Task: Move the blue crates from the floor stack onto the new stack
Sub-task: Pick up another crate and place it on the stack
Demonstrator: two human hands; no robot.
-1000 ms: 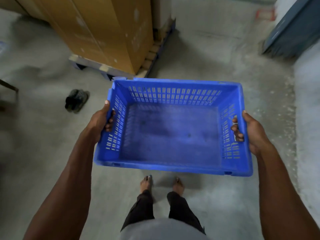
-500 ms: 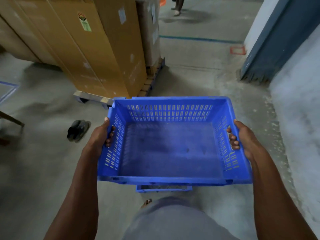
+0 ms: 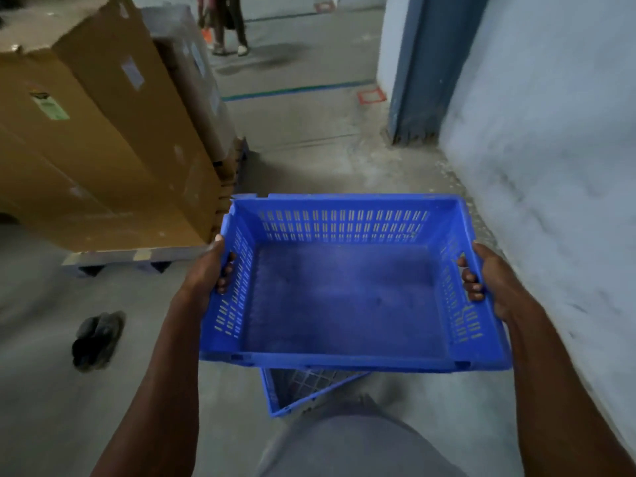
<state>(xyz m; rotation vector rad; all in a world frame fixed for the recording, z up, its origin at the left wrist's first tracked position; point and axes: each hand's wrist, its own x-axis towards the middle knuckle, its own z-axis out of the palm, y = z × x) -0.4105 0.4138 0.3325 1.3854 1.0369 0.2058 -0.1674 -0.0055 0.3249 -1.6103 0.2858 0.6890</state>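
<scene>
Now carrying one blue crate (image 3: 344, 297) at waist height, level, open side up, nothing inside. Left hand (image 3: 210, 270) grips the crate's left side wall, thumb along the rim, fingers curled through the handle slot and showing inside. Right hand (image 3: 495, 280) grips the right side wall the same way, fingertips poking in through the slot. Both forearms reach forward from the bottom edge of view.

Compared with half a second ago: same two-handed grip, crate still held level. More of the second blue crate (image 3: 303, 390) visible under the carried crate's near edge — then only a thin strip, now a whole corner and a slotted wall, lying on the concrete floor (image 3: 309, 149) at a skew to the carried one. Carried crate clear of it, not touching. Whether more crates sit beneath that one, cannot tell.

Surroundings, placed against the carried crate: tall cardboard boxes (image 3: 103, 149) on a pallet (image 3: 137, 258) to its far left, now closer and larger in view than before. Dark shoes (image 3: 98, 339) on the floor to its left, nearer the bottom of view than earlier. Pale wall (image 3: 550, 166) close along its right. Blue door frame (image 3: 423, 70) beyond its far right corner. Red floor marking (image 3: 371, 96) and blue floor line (image 3: 296, 89) farther off. Legs of another person (image 3: 229, 25) standing well beyond the far side.
</scene>
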